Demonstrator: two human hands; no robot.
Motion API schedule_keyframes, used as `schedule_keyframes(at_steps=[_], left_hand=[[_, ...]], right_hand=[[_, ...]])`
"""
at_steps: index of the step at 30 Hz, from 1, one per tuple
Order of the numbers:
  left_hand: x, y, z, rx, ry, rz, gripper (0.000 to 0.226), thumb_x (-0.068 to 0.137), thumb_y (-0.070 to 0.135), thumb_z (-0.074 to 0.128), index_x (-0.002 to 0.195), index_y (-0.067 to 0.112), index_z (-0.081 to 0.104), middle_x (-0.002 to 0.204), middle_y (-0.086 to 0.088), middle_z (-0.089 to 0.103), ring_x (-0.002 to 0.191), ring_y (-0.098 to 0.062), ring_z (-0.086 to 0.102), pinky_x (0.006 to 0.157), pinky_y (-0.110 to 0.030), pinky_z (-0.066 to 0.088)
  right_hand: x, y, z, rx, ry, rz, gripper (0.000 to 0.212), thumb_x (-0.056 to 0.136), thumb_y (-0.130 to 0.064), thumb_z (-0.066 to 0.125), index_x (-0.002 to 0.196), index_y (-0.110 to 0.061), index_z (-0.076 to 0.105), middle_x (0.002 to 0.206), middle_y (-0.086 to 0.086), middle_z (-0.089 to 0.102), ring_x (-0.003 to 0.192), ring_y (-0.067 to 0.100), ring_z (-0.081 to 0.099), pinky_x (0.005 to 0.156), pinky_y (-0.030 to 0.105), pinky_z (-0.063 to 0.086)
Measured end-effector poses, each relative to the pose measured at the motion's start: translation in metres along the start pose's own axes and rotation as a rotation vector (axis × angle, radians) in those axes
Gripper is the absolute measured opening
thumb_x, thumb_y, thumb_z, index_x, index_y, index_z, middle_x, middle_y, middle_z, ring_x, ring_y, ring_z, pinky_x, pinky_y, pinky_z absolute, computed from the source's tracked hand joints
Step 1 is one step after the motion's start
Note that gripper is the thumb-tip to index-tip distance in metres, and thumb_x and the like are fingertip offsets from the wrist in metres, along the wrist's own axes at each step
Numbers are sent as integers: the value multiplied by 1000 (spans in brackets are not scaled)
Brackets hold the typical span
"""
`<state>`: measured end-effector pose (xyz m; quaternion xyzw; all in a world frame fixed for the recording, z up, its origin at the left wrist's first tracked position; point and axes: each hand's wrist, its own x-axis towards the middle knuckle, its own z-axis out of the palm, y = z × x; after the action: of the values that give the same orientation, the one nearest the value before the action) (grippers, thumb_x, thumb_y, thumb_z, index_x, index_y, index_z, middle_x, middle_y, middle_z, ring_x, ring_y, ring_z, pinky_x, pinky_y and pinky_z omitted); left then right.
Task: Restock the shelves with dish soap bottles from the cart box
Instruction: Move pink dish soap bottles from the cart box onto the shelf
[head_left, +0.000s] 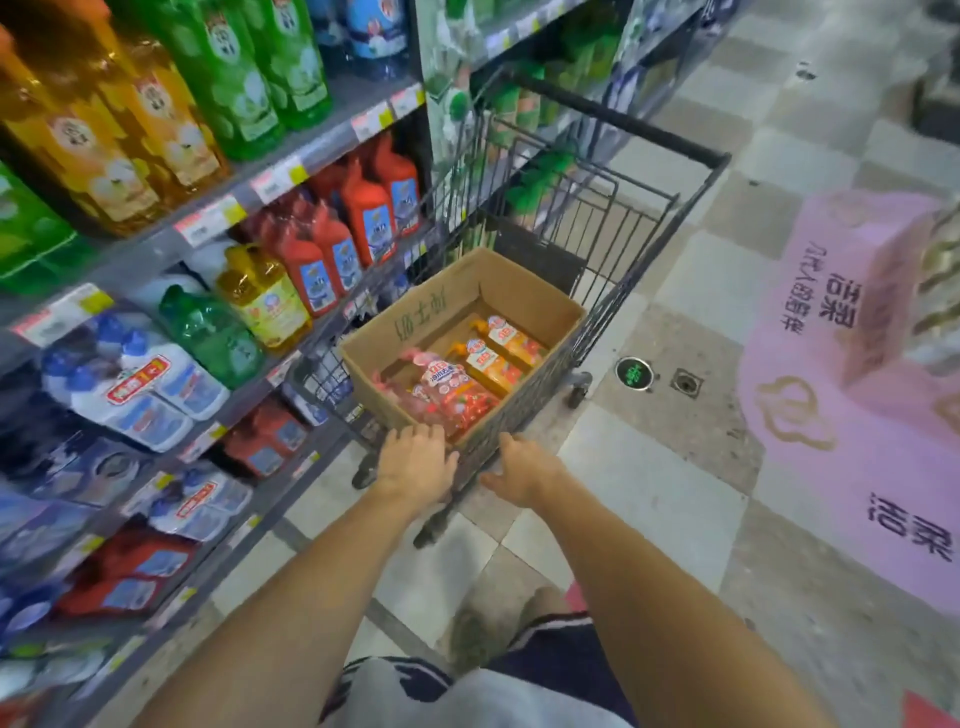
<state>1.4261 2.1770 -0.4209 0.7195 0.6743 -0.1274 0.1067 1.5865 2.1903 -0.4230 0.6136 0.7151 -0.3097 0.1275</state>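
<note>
Both arms reached to mid-frame, the left hand (415, 460) flat with fingers spread on the near rim of the cardboard box (524, 296) in the cart (613, 208), the right hand (522, 470) loosely open beside it, while dish soap bottles (467, 379) lay inside, shelves (171, 244) at left.

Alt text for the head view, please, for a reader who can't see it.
Both hands, left hand and right hand, reach open toward a cardboard box of dish soap bottles in a shopping cart beside stocked shelves.
</note>
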Motion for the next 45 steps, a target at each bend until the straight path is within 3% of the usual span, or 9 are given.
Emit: schedule_keyframes(at_steps=[17,21,26,28,31,33,37,42,45], left_hand=[[199,-13,30,-454,-306,-426,52,93,27,48,143,17,42,137,-12,51,120,-34,54,96,-45,48],[252,-29,53,-587,-405,-642,34,95,27,50,123,10,60,118,-14,64,103,-31,65,78,-36,54],[287,-46,90,-718,-460,-882,34,95,30,53,115,4,62,113,-20,65,102,-34,65,83,-39,56],[295,-51,104,-674,-452,-1004,60,91,30,62,137,-1,40,127,-21,54,116,-36,58,89,-40,51],[304,-50,123,-556,-499,-1092,93,85,43,72,141,-9,18,135,-22,43,123,-34,51,95,-38,48],[307,-47,138,-502,-515,-1110,105,76,51,78,141,-5,16,134,-23,42,122,-35,50,99,-39,46],[310,-39,162,-463,-412,-1156,93,78,45,76,145,8,23,125,-20,50,110,-35,54,88,-41,48],[310,-39,156,-827,-392,-1213,122,72,46,83,152,4,1,143,-25,34,124,-41,49,92,-44,47],[298,-35,136,-980,-330,-1191,112,75,34,83,148,7,3,143,-22,34,124,-43,49,96,-46,45]], right_hand=[[279,-1,-7,-132,-399,-100,56,92,-38,56,142,-17,44,141,8,51,127,29,52,105,42,47],[339,8,2,-79,-459,-81,68,92,-48,58,149,-18,37,149,8,42,134,31,46,109,40,41],[396,13,34,197,-404,95,97,61,-75,63,136,-16,46,125,6,59,116,31,60,96,41,51],[412,27,60,308,-448,163,100,45,-78,65,126,-20,53,112,-2,67,103,22,67,84,38,56],[432,50,94,357,-498,140,105,35,-86,77,117,-24,59,103,-8,70,94,16,71,75,40,62],[442,62,110,351,-509,107,98,37,-89,75,111,-26,64,97,-10,72,88,14,71,72,41,62],[437,39,72,296,-553,68,74,36,-86,72,84,-31,65,82,-11,71,75,9,67,59,28,51],[451,72,96,468,-542,127,120,20,-72,92,123,-22,56,107,-7,73,102,17,72,81,39,61],[437,68,87,535,-556,127,119,25,-66,95,126,-18,51,111,-5,71,102,18,71,84,40,60]])
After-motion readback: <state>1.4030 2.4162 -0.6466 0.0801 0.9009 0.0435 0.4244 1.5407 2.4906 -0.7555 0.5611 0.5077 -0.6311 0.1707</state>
